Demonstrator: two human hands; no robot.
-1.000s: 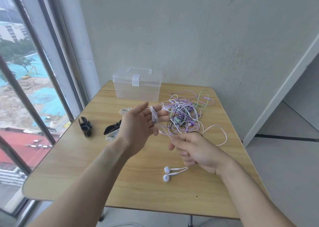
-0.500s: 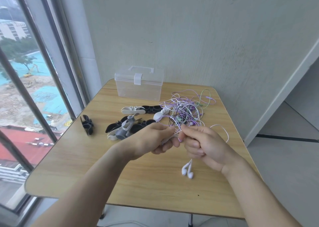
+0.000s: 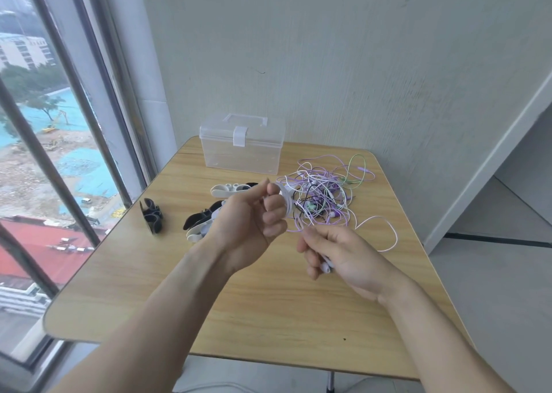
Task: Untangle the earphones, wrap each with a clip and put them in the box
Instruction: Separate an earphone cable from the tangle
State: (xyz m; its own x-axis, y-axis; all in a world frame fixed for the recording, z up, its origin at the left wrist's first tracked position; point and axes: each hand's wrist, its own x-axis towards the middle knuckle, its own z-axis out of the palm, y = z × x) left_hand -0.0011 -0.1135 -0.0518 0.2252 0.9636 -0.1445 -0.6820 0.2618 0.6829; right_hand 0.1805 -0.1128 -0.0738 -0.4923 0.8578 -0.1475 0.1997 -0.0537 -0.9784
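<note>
Both hands are curled: the left hand (image 3: 254,222) winds white cord (image 3: 287,205), the right hand (image 3: 337,255) grips its earbuds (image 3: 326,266) (half hidden). Beyond them lie the tangle (image 3: 325,197) and box (image 3: 242,147).

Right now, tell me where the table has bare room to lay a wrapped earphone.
Bare wood runs along the table near edge, under both forearms, and at the left edge before the black clip. Crowded: the earphone tangle at far right, the clips pile mid-left, the box behind.

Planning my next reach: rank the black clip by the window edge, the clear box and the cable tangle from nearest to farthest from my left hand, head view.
1. Cable tangle, touching the left hand, right side.
2. Black clip, left, near the window edge.
3. Clear box, far back by the wall.
</note>
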